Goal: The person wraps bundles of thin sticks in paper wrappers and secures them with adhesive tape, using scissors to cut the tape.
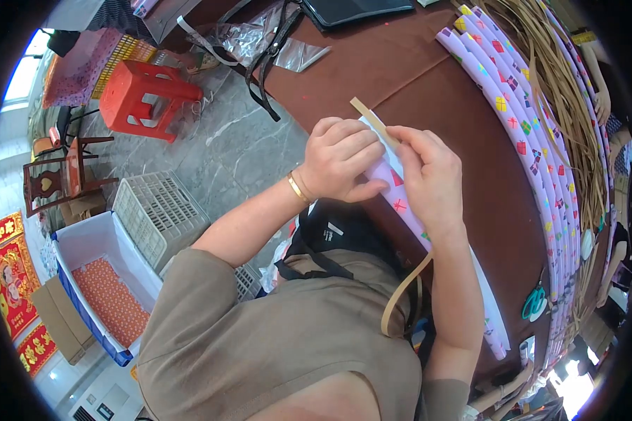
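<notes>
My left hand (345, 160) is closed, fingers curled over the upper end of a long folded piece of lilac gift-print paper (399, 205), its thumb stretched to the right. My right hand (432, 172) pinches a flat tan strip (373, 119) between thumb and fingers, against the white inner side of the paper. The strip's end sticks out above both hands, and another length of it loops down below my right wrist. The paper runs on under my right forearm along the table's edge.
The brown table (498, 231) bears overlapping lilac sheets (519, 126), a bundle of tan strips (565, 119) and teal scissors (534, 302). Other people's hands (602, 105) show at the far right. A red stool (144, 98), grey crate (163, 210) and lined bin (98, 266) stand left.
</notes>
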Demonstrator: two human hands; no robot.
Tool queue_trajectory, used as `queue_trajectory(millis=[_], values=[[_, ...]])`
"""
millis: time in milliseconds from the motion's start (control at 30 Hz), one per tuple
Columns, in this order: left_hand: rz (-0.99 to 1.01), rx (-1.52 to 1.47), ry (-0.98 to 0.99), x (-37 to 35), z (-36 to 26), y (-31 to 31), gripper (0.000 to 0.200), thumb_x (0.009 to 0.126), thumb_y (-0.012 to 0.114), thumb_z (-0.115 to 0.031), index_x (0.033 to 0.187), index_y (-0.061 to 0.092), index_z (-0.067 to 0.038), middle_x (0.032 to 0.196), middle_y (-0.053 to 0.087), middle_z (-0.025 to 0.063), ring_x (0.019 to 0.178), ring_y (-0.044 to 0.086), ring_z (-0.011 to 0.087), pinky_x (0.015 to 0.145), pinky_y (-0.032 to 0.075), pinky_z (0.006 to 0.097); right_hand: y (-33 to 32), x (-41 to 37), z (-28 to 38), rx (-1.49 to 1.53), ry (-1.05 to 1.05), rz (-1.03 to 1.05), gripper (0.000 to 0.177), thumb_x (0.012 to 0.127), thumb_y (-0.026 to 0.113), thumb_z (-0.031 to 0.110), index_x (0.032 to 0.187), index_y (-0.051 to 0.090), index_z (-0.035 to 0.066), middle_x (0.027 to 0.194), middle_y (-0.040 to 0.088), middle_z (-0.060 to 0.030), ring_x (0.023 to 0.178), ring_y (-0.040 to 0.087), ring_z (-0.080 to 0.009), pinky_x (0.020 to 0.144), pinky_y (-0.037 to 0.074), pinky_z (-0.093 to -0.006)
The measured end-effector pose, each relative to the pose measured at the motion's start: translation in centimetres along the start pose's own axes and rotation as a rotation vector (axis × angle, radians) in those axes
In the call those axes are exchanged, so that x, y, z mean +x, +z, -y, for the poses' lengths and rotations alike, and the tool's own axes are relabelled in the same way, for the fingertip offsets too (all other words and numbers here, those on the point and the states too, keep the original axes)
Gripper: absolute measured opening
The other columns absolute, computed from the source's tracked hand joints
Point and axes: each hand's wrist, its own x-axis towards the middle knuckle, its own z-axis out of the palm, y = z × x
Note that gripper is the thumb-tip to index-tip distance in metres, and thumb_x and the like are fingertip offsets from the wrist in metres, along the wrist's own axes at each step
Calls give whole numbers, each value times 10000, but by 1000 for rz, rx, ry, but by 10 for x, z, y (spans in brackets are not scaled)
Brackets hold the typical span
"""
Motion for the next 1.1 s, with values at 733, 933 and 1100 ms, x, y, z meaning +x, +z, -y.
queue_trajectory(millis=[733,933,1100], values=[[-3,-7,-1,-2,0,1,461,850,620,-535,933,688,-87,970,682,63,915,644,257,838,447,396,0,-5,-4,-131,-24,36,210,901,588,-8,1073,709,14,925,679,-156,827,680,-305,737,530,-368],[-4,-11,-15,-2,-1,1,466,851,618,-542,939,691,-91,980,675,65,920,641,262,839,447,399,1,-5,-4,-142,-22,36,203,899,594,-3,1068,705,11,917,674,-158,826,676,-311,730,527,-378],[-2,-7,-14,-1,-1,0,476,853,613,-550,942,693,-90,987,679,59,925,640,261,844,444,398,2,-4,-5,-168,-20,36,200,895,600,3,1063,707,14,889,661,-163,814,668,-325,725,524,-392]])
